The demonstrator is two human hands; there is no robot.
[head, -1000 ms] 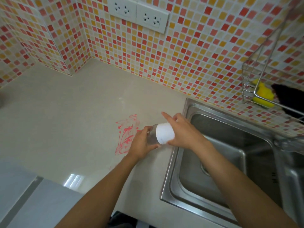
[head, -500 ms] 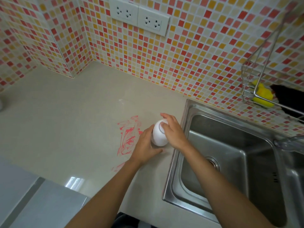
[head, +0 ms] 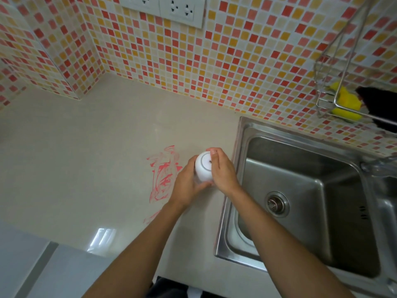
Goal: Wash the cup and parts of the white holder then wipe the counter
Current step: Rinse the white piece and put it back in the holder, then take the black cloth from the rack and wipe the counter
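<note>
A white holder [head: 203,167] stands upside down on the beige counter [head: 86,158], its round base with a grey ring facing up. My left hand [head: 185,184] grips its lower part from the left, where some clear glass shows. My right hand [head: 222,171] grips it from the right, fingers curled over the top edge. A red smear [head: 164,175] marks the counter just left of my hands.
A steel sink [head: 300,201] with a drain lies to the right of my hands. A wire rack [head: 335,89] on the tiled wall holds a yellow sponge [head: 345,102] and a black cloth [head: 380,104]. Wall sockets [head: 171,8] sit above the counter.
The holder was lying sideways between my hands one second ago; it now stands base up on the counter. Both hands keep hold of it, and the view has tilted down toward the sink.
</note>
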